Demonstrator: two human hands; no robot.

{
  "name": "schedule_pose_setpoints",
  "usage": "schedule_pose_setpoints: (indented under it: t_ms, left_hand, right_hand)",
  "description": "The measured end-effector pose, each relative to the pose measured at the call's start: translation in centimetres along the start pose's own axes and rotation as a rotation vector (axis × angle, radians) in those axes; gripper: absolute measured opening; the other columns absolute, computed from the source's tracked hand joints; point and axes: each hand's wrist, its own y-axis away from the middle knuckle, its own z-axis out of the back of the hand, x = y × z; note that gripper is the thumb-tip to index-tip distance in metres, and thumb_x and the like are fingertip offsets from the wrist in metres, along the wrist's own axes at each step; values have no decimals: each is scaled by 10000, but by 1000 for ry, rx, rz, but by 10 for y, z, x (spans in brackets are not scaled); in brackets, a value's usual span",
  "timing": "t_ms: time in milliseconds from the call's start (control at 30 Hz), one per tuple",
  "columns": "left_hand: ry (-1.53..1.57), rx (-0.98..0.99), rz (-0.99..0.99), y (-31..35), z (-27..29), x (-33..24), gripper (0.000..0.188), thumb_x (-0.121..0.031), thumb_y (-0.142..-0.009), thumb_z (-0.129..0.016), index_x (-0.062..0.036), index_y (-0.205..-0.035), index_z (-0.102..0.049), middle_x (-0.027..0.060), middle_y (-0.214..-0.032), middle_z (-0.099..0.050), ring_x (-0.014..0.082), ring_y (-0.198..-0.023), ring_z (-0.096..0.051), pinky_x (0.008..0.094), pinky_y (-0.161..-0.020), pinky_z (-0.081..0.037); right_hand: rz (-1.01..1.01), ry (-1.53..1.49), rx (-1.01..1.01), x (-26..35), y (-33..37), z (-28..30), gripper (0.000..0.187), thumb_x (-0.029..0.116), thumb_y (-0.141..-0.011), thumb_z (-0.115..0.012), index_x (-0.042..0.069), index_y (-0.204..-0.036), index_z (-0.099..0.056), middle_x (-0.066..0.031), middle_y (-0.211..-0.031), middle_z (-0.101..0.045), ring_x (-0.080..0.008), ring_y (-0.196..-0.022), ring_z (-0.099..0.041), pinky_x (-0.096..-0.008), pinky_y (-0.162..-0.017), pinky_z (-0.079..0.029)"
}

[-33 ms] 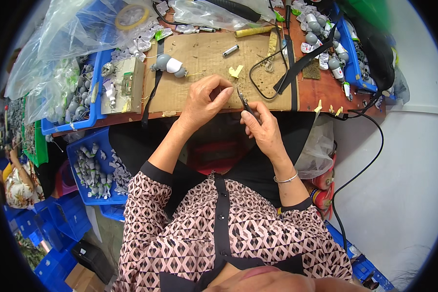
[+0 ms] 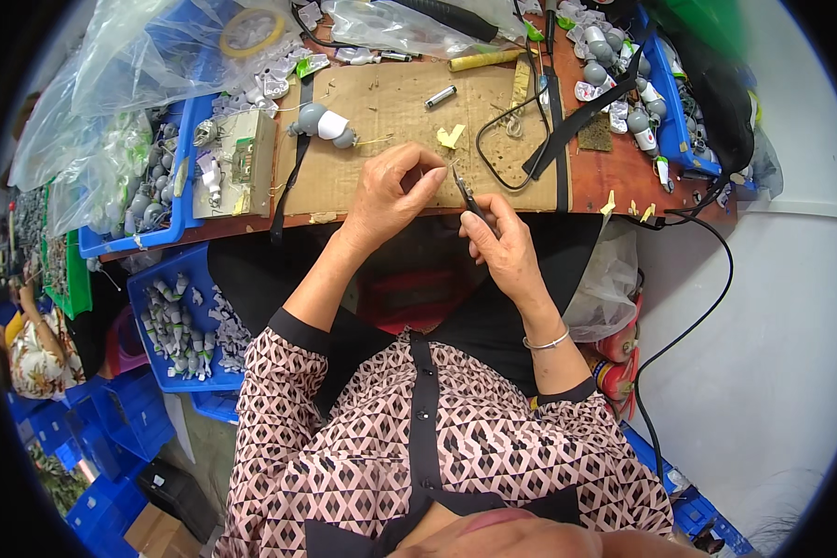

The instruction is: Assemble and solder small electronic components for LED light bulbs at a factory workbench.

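My left hand (image 2: 391, 193) is closed in a pinch over the front of the cardboard sheet (image 2: 409, 98); what its fingertips hold, if anything, is too small to make out. Just right of it, my right hand (image 2: 504, 244) grips a slim dark-handled metal tool (image 2: 466, 192), its tip pointing up and away from me. Whether this is tweezers or small cutters I cannot tell. Beyond my left hand lies a grey and white bulb-shaped part (image 2: 324, 123) with thin wires sticking out to the right. Yellow tape scraps (image 2: 450, 137) rest beyond the tool.
A blue bin (image 2: 188, 158) of grey parts stands left, beside a beige box (image 2: 262, 163). Another blue bin (image 2: 671, 98) is at the right. A black cable (image 2: 479, 144) loops over the cardboard near a marker (image 2: 440, 96). Below left sits a blue tray (image 2: 149, 339) of parts.
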Motion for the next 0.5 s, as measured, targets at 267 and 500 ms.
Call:
schedule_pose_setpoints:
  t_ms: [267,500]
  left_hand:
    - [-34,-7,-19,1,-1,0,83,-91,-866,-700,-24,-880,-654,84,-775,-636,236,-708,-615,338,-645,-479]
    - [-51,-5,-28,1,-2,1,72,-77,-866,-698,-24,-883,-653,86,-784,-638,248,-723,-618,345,-656,-481]
  right_hand:
    - [45,54,-18,-5,0,0,336,324,-991,-624,26,-1134,-567,-12,-797,-615,-51,-611,-515,-213,-531,-412]
    - [75,78,-39,-6,0,-2,319,322,-994,-617,32,-1114,-566,8,-756,-579,-44,-591,-483,-207,-506,-378]
